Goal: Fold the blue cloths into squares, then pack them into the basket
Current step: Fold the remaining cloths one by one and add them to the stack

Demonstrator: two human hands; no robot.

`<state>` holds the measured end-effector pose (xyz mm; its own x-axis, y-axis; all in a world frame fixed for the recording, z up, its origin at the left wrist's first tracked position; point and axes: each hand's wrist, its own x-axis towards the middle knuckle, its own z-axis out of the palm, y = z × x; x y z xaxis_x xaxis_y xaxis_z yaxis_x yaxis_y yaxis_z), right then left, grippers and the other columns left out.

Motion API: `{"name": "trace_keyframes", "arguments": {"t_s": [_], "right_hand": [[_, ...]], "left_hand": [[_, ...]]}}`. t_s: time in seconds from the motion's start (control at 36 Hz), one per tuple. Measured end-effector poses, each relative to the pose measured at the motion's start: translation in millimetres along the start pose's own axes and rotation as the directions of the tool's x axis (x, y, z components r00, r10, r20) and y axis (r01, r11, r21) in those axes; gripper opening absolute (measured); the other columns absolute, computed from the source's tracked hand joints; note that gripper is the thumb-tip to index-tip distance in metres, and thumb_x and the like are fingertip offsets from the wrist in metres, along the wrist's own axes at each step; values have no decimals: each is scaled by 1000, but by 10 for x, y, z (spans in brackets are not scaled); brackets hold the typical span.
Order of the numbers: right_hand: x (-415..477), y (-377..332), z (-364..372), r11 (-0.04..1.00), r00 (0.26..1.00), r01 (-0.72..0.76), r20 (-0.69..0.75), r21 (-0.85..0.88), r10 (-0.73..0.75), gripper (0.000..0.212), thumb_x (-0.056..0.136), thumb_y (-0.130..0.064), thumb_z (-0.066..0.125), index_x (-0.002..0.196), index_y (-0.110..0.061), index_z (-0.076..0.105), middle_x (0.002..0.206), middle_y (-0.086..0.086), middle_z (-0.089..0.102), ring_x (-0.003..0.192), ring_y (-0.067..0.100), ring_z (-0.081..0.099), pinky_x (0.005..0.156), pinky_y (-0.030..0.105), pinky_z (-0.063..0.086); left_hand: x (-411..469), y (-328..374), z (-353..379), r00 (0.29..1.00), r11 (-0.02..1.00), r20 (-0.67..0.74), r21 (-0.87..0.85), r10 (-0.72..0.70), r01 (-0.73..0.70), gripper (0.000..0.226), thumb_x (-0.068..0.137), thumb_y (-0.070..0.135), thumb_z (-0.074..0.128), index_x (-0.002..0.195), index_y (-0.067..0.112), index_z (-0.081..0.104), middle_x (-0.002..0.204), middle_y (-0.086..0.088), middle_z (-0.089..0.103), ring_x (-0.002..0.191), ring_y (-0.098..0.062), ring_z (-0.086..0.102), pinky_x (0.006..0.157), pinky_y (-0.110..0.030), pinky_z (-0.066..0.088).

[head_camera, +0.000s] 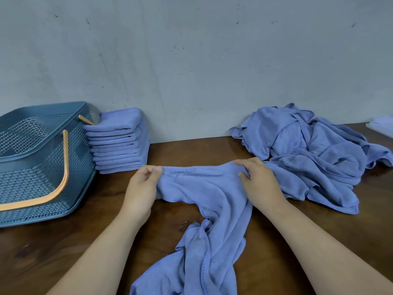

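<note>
A crumpled blue cloth [204,220] hangs between both hands and trails down across the brown table toward me. My left hand [141,188] pinches its top left corner. My right hand [258,182] grips the top edge further right. At the back right lies a loose pile of unfolded blue cloths [314,154]. By the wall at the left stands a stack of several folded blue cloths [120,143]. Left of that stack sits the blue perforated basket [27,182] with orange handles, tilted against the wall.
The brown wooden table [63,241] runs up to a grey wall. A pale flat object [380,125] shows at the far right edge, mostly cut off.
</note>
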<state>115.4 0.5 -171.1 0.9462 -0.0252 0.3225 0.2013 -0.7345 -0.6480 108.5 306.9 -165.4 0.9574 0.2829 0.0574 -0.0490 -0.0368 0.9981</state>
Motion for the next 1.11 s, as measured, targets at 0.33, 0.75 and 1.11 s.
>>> {"name": "trace_keyframes", "arguments": {"t_s": [0.33,0.75,1.11], "right_hand": [[-53,-69,-39,981,994,-86,77,176,74,40,96,-17,70,132,-32,60,100,-9,67,86,6,65,78,23,53],[-14,-97,-75,890,973,-153,224,430,59,10,104,-24,63,106,-34,65,70,-12,50,66,9,48,69,27,42],[-27,40,-64,925,995,104,38,-364,-97,54,87,-12,66,136,-33,63,130,-5,53,108,20,51,79,35,53]], "left_hand": [[-226,76,11,925,809,-11,490,380,-326,25,99,26,70,121,34,63,125,17,59,120,-6,54,99,-27,43],[-287,-28,10,828,526,561,695,29,-490,68,94,74,56,155,49,39,165,27,28,151,2,22,128,-33,17],[-5,38,-424,916,739,364,568,170,-362,30,92,61,68,106,34,69,107,20,70,106,2,62,95,-29,49]]}}
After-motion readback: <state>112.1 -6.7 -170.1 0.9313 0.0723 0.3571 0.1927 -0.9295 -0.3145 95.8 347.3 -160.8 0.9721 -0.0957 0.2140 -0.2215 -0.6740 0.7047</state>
